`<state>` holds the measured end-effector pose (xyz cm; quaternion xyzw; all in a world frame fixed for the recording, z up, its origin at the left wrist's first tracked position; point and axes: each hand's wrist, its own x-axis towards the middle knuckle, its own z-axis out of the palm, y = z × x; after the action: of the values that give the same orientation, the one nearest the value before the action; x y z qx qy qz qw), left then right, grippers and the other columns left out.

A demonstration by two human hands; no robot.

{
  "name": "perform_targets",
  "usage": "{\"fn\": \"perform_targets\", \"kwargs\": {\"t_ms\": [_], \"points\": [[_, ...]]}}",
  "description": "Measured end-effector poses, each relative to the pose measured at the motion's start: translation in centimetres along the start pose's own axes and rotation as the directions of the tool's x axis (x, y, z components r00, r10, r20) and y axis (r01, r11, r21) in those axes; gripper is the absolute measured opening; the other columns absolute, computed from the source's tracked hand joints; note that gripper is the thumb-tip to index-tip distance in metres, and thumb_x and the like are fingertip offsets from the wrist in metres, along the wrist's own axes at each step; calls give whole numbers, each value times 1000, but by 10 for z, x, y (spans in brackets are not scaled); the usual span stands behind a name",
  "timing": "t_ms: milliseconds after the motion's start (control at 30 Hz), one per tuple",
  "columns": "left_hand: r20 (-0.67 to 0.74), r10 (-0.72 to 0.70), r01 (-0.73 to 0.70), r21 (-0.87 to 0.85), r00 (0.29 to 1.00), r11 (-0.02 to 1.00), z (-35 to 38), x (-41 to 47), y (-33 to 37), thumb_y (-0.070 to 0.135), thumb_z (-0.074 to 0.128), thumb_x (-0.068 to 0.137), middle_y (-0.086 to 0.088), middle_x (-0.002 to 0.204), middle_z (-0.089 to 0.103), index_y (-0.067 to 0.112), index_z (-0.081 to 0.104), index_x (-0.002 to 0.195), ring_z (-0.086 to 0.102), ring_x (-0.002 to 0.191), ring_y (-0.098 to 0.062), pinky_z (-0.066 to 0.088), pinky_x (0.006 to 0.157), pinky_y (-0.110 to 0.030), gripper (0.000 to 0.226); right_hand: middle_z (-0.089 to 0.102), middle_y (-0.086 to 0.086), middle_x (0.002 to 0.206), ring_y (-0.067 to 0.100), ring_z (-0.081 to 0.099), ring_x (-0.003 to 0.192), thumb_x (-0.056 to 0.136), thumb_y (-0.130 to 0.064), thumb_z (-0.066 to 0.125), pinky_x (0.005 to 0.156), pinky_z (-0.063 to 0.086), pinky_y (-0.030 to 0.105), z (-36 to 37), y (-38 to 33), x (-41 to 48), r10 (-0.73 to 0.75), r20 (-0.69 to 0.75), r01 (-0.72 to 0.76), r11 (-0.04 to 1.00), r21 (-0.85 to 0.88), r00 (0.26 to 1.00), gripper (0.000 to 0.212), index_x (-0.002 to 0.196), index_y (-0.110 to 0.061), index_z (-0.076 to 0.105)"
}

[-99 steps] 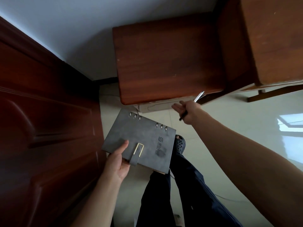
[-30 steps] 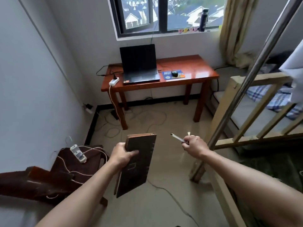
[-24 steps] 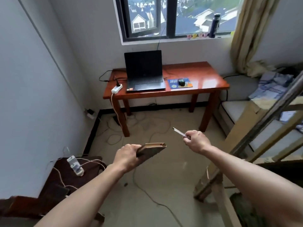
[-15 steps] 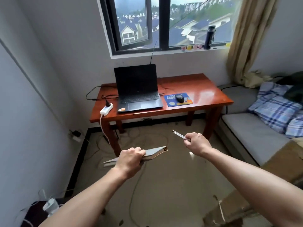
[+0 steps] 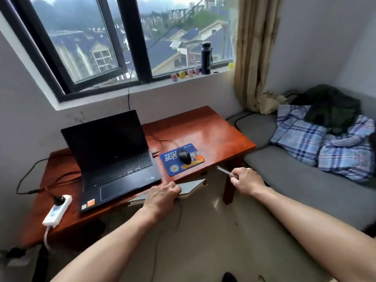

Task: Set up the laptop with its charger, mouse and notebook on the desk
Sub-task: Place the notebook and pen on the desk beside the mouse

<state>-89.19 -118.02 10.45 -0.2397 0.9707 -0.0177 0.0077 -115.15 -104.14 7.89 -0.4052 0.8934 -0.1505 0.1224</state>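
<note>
An open black laptop (image 5: 114,157) stands on the left half of the red wooden desk (image 5: 213,131), screen dark. To its right a black mouse (image 5: 184,156) sits on a blue mouse pad (image 5: 173,165). My left hand (image 5: 160,197) grips the grey notebook (image 5: 192,188), held flat just in front of the desk's front edge. My right hand (image 5: 245,180) holds a silver pen (image 5: 224,171) by the desk's front right corner. A white power strip (image 5: 57,210) with a black plug lies at the desk's front left; black cables run behind the laptop.
A grey sofa (image 5: 284,180) with plaid bedding (image 5: 317,143) stands right of the desk. The window sill (image 5: 142,86) above holds a dark bottle (image 5: 206,58) and small figurines. A curtain (image 5: 252,53) hangs at the right. Cables lie on the floor below the desk.
I have turned from the door and walked up to the desk. Both hands, with notebook and pen, have come from mid-room to the desk's front edge.
</note>
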Motion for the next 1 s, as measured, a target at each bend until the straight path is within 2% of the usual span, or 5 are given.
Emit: {"fn": "perform_targets", "kwargs": {"t_ms": [133, 300, 567, 767, 1000], "points": [[24, 17, -17, 10, 1000, 1000, 12, 111, -4, 23, 41, 94, 1, 117, 56, 24, 52, 119, 55, 110, -21, 47, 79, -37, 28, 70, 5, 103, 30, 63, 99, 87, -33, 54, 78, 48, 35, -10, 34, 101, 35, 14, -35, 999, 21, 999, 17, 96, -27, 67], [2, -8, 8, -11, 1000, 1000, 8, 198, -6, 26, 42, 93, 2, 113, 56, 25, 52, 122, 54, 108, -21, 47, 79, -37, 31, 69, 5, 104, 29, 63, 98, 88, -31, 53, 75, 47, 34, -32, 56, 199, 3, 52, -3, 1000, -10, 999, 18, 97, -25, 68], [-103, 28, -34, -53, 994, 998, 0, 307, -41, 21, 59, 80, -4, 95, 65, 15, 64, 101, 63, 91, -29, 51, 67, -38, 22, 70, 4, 98, 29, 64, 95, 89, -32, 54, 74, 48, 35, -34, 49, 317, -54, 92, 52, 998, 31, 994, 16, 95, -25, 68], [-134, -78, 60, -139, 988, 989, 20, 408, -79, 34, 49, 91, 2, 105, 61, 24, 59, 109, 58, 102, -22, 47, 72, -36, 23, 70, 6, 97, 30, 63, 95, 88, -30, 54, 72, 45, 33, -28, 46, 397, -10, 92, 5, 998, 56, 996, 15, 91, -23, 67], [-122, -223, 170, -342, 967, 924, 35, 503, -95, 46, 54, 88, 2, 99, 68, 23, 63, 100, 63, 96, -27, 45, 68, -34, 27, 72, 11, 99, 34, 63, 97, 87, -27, 55, 80, 52, 37, -27, 54, 471, 102, 102, -115, 984, 133, 989, 19, 94, -16, 69]]}}
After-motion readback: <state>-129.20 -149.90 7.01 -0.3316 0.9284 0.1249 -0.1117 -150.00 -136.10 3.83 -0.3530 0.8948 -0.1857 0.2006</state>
